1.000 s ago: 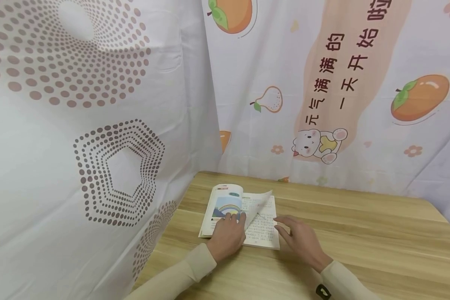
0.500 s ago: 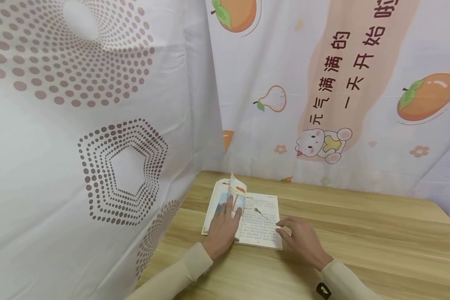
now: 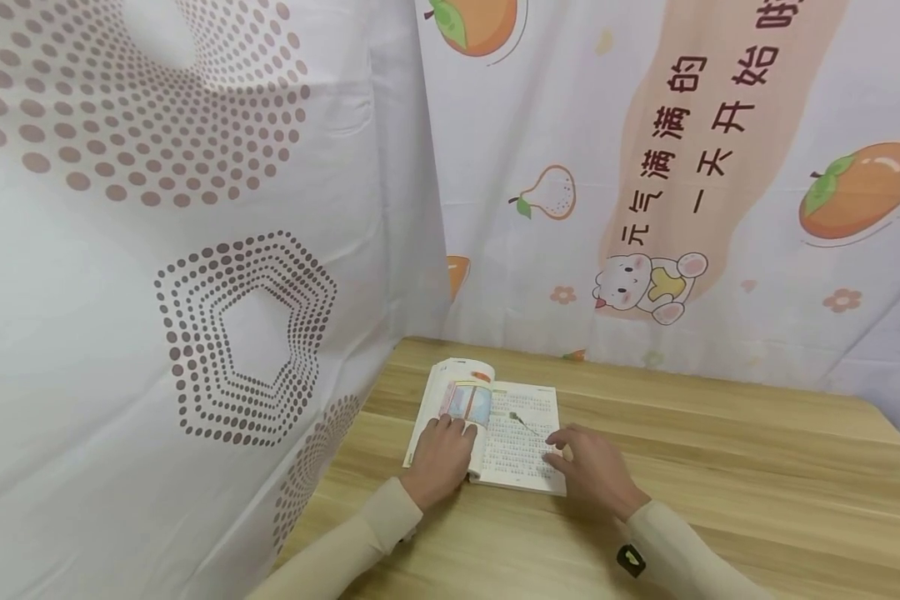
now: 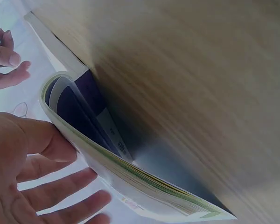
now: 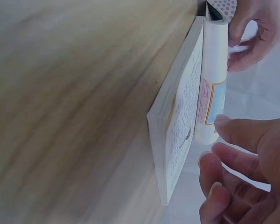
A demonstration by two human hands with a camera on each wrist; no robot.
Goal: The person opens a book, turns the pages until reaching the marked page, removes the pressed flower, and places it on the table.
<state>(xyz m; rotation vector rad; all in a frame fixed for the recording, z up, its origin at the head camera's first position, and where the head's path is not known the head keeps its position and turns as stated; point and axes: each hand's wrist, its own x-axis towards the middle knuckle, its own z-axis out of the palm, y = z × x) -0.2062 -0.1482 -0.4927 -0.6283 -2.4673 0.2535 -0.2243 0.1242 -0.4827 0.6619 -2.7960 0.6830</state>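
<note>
An open book (image 3: 517,454) lies on the wooden table, its left-hand pages arched up near the spine. My left hand (image 3: 441,458) rests on the left page, below a coloured picture (image 3: 465,403), with its fingers extended. In the left wrist view those fingers lie along the curved stack of pages (image 4: 126,179). At the right page's outer edge is my right hand (image 3: 594,468); its fingers are loosely bent and nothing is between them, as the right wrist view shows. Printed text and a small dark drawing (image 3: 520,422) fill the right page.
The light wooden table (image 3: 720,467) stretches to the right of the book. A white curtain with dotted patterns (image 3: 247,342) hangs close on the left. Behind the table hangs another curtain (image 3: 510,275) printed with fruit and large characters.
A page has turned over from right to left under my left hand, showing a different picture on the left. The left hand then slid down the page. My right hand shifted slightly over the page edge.
</note>
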